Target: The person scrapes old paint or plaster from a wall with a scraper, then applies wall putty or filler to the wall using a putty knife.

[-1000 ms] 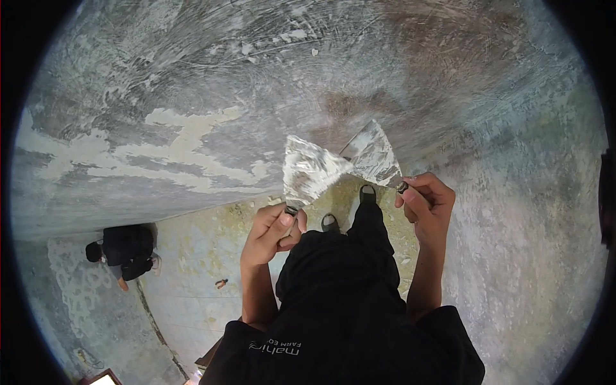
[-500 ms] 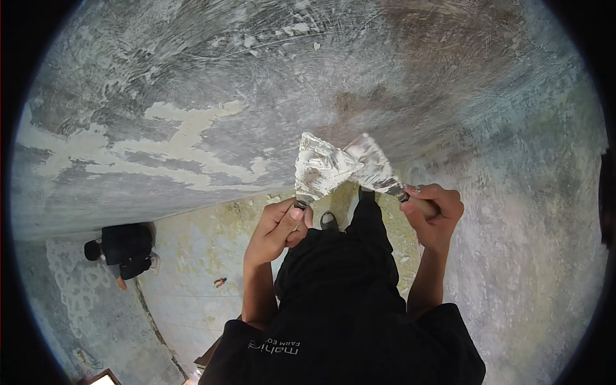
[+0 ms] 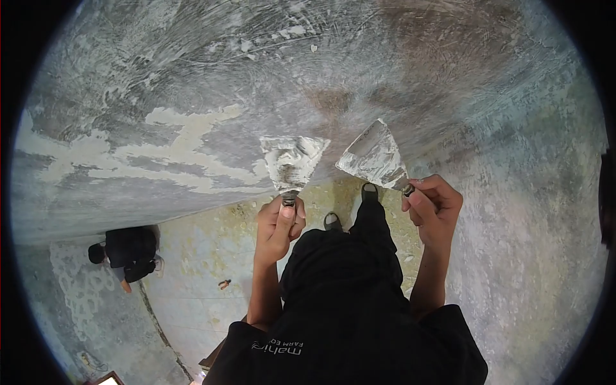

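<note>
My left hand is closed round the handle of a putty knife, its broad blade pointing up and coated with white paste. My right hand grips a second putty knife, its blade tilted up to the left and smeared with white. A narrow gap separates the two blades. Beyond them stands a grey wall with pale filler patches at the left.
Another person in dark clothes is low down near the wall at the left. A small orange-brown object lies on the stained floor. A second wall rises at the right.
The two blades, overlapping before, have moved apart. My left hand has turned its knife more upright and shifted its blade left; the right blade now lies tilted further to the left.
</note>
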The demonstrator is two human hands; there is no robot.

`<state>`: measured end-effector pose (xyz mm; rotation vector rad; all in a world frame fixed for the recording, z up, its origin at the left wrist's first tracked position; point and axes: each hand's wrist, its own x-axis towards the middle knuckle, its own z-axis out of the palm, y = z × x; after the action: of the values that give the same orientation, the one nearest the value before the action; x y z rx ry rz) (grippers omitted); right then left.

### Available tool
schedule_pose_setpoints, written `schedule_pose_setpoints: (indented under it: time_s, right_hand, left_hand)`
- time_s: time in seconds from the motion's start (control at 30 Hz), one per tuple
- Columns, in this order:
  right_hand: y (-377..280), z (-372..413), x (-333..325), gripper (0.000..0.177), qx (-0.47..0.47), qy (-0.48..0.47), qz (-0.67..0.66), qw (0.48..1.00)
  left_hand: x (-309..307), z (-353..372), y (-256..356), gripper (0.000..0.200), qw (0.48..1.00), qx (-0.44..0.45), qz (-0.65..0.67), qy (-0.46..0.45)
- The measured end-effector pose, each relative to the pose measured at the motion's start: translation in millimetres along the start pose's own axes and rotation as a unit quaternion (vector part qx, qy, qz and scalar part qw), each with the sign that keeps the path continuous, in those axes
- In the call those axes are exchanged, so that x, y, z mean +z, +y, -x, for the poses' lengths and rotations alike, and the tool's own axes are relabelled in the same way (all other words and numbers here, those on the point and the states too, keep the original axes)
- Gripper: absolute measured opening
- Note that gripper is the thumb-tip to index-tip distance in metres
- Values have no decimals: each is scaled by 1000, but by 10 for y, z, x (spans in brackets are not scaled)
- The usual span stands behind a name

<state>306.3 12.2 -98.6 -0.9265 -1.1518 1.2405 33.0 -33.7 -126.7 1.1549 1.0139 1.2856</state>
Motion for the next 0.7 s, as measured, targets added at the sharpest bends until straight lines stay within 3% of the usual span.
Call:
schedule_pose_setpoints:
  time_s: [0.23,0.33,0.43,0.47,0.5,0.53,0.6,0.63,0.67,0.7]
  right_hand:
    - [5,-15,15,12,8,-4,-9,1000]
    - [0,4,7,12,36,1,-52,998]
    - [-57,-13,9,9,52,14,-62,997]
    - [-29,-16,-8,7,30,14,-66,997]
    - [71,-10,-69,12,5,15,-86,996]
    - [35,-9,-54,17,21,59,-106,992]
    - [97,-60,-88,22,33,110,-142,983]
    - [64,-93,-67,21,43,130,-143,980]
    - [-21,-155,-57,14,42,80,-193,977]
    - [313,-203,-301,23,23,30,-132,991]
  left_hand:
    - [48,-28,26,33,995,0,-87,-43]
    - [60,-109,96,27,966,60,-240,-81]
    - [63,-138,67,22,957,0,-267,-112]
    - [49,-100,48,22,953,-69,-281,-92]
    - [14,-47,-98,24,954,-106,-272,-69]
    - [-56,-10,-277,25,961,-29,-266,-62]
    - [-85,-69,-396,28,972,-97,-210,-35]
    - [-31,-80,-271,31,986,-121,-116,-21]
    - [-4,-114,-311,33,990,-84,-108,-23]
    - [84,-105,-125,40,996,-26,-82,-33]
